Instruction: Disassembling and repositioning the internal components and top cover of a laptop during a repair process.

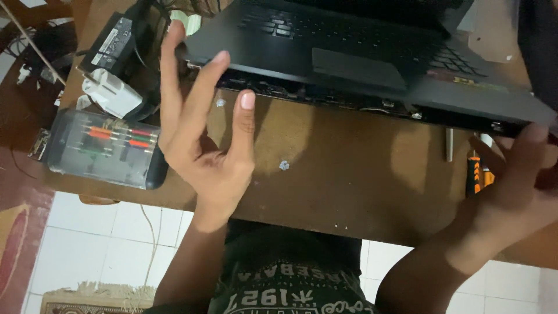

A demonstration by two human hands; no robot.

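Note:
A black laptop [360, 52] lies on the brown wooden table [343, 174], its front edge lifted so that the gap under the top cover shows parts inside. My left hand [203, 134] is raised palm up at the laptop's front left corner, fingers spread, fingertips at or near that corner. My right hand [511, 186] reaches under the laptop's front right corner with fingers curled against its lower edge. An orange and black screwdriver [475, 174] lies on the table just left of my right hand.
A clear case of screwdriver bits [104, 148] sits at the table's left edge. Behind it lie a white plug [110, 93] and a black power adapter [113, 43] with cables. Small screws [283, 165] rest on the table. White floor tiles show below.

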